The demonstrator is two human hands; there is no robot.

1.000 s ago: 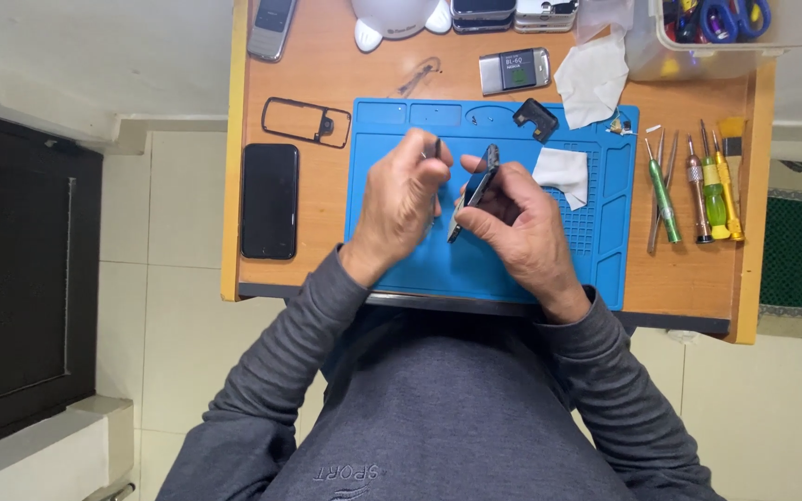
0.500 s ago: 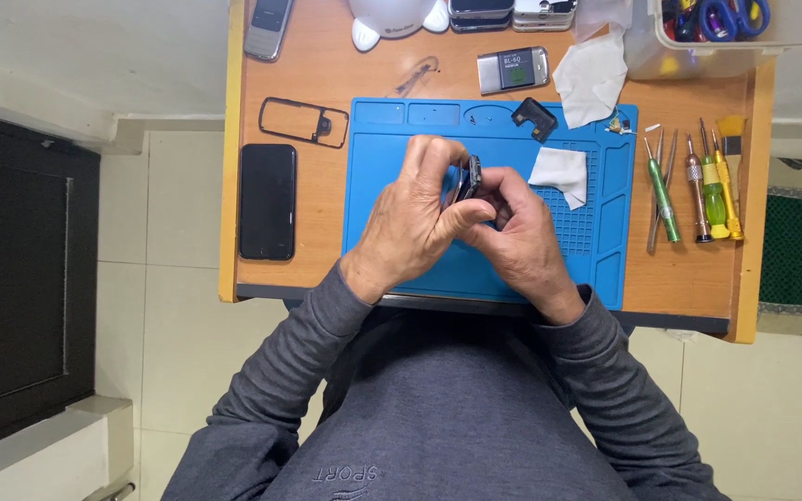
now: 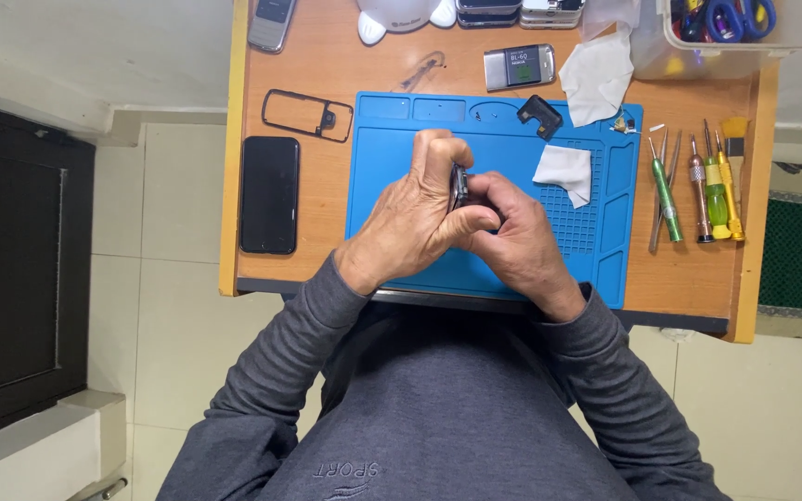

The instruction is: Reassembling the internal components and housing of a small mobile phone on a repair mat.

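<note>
Both my hands meet over the blue work mat point(image 3: 392, 130) and clasp a small dark phone body point(image 3: 459, 184) held on edge between them. My left hand point(image 3: 415, 218) wraps over it from the left, fingers curled across the top. My right hand point(image 3: 512, 237) presses against it from the right, thumb on its side. Most of the phone body is hidden by my fingers.
On the wooden table point(image 3: 327, 264) lie a black smartphone point(image 3: 269, 195), a thin black phone frame point(image 3: 308, 115), a battery point(image 3: 519, 67), a small black part point(image 3: 540, 113), white cloths point(image 3: 563, 172), and several screwdrivers and tweezers point(image 3: 693, 186). A clear box point(image 3: 744, 37) holds scissors.
Earlier my hands were apart, the right one holding the dark phone body up. They have come together and now both close tightly around it.
</note>
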